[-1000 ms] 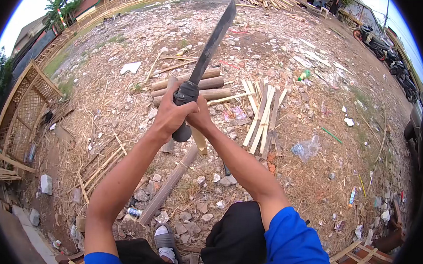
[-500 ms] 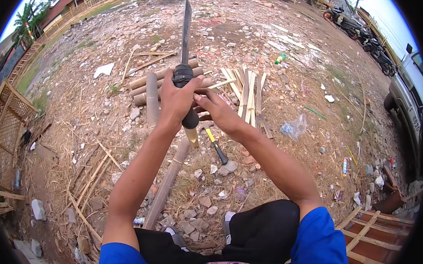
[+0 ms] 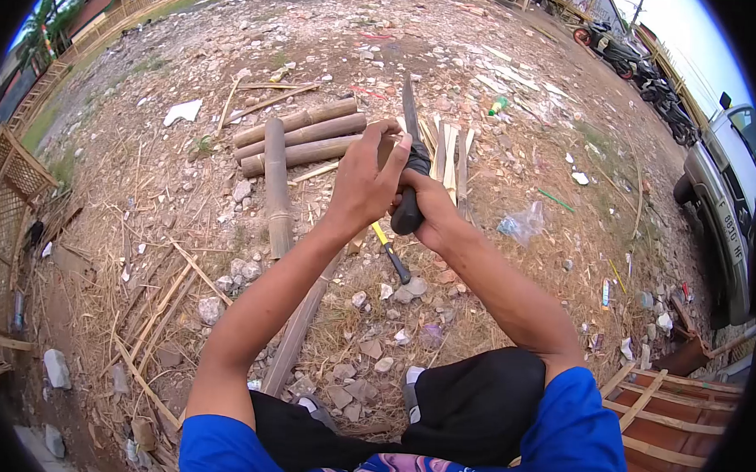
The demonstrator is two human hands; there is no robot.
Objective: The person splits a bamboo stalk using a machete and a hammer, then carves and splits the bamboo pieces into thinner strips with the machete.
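Observation:
A machete (image 3: 412, 110) points away from me, its blade up and its handle wrapped in black. My right hand (image 3: 431, 211) is closed around the handle, the rounded black butt sticking out below. Just left of the handle is my left hand (image 3: 366, 177), its fingers bent but apart and its thumb close against the wrapping; I cannot tell whether it touches. Beneath the hands lies a yellow-and-black hammer (image 3: 391, 255), its upper end hidden. Split bamboo strips (image 3: 450, 167) lie beyond the machete.
Cut bamboo poles (image 3: 306, 134) lie ahead to the left, one upright-lying pole (image 3: 275, 188) against them. Another long pole (image 3: 296, 338) runs toward my feet. Stones (image 3: 409, 289) and rubble cover the ground. A bamboo lattice (image 3: 663, 430) is at lower right, a parked vehicle (image 3: 726, 203) beyond.
The machete has passed from my left hand to my right hand and moved right, its blade tip lower in view. My left hand has loosened from the handle.

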